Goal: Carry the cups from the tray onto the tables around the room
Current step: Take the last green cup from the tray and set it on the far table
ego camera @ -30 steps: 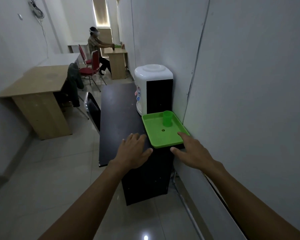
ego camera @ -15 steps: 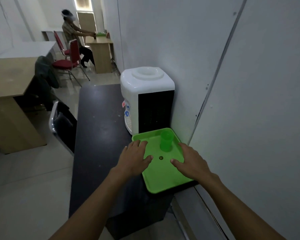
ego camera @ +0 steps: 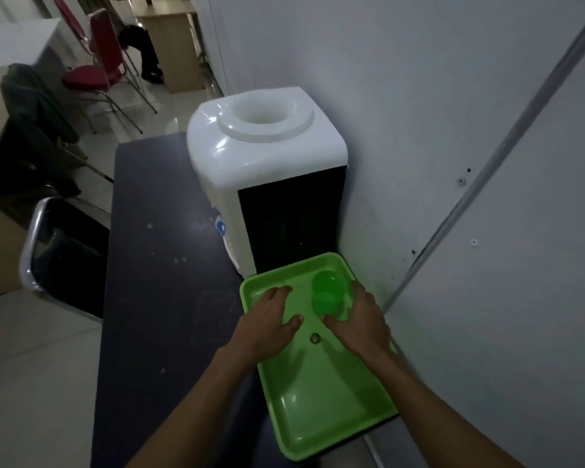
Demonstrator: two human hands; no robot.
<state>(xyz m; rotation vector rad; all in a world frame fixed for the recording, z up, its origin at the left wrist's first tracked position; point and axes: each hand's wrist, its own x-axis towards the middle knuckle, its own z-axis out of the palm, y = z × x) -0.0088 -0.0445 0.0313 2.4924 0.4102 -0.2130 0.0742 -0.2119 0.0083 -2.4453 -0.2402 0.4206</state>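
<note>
A green tray (ego camera: 321, 410) is seen lying on the near right corner of a dark table (ego camera: 163, 265), close against the grey wall (ego camera: 453, 130) on the right. A single green cup (ego camera: 329, 293) stands upright in the far right part of the tray. The cup is gripped by the right hand (ego camera: 360, 324), with the thumb curled round its near side and the fingers wrapped behind it on the right. The left hand (ego camera: 267, 327) is held open just to the left of the cup, its fingers relaxed and spread above the tray floor; whether the tray is touched by it cannot be told. A small round mark (ego camera: 314, 338) is visible on the tray floor between the two hands. Just beyond the tray's far edge a white water dispenser (ego camera: 267, 170) is placed on the table. At the far left, red chairs (ego camera: 95, 65) and a wooden desk (ego camera: 169, 38) are seen.
</note>
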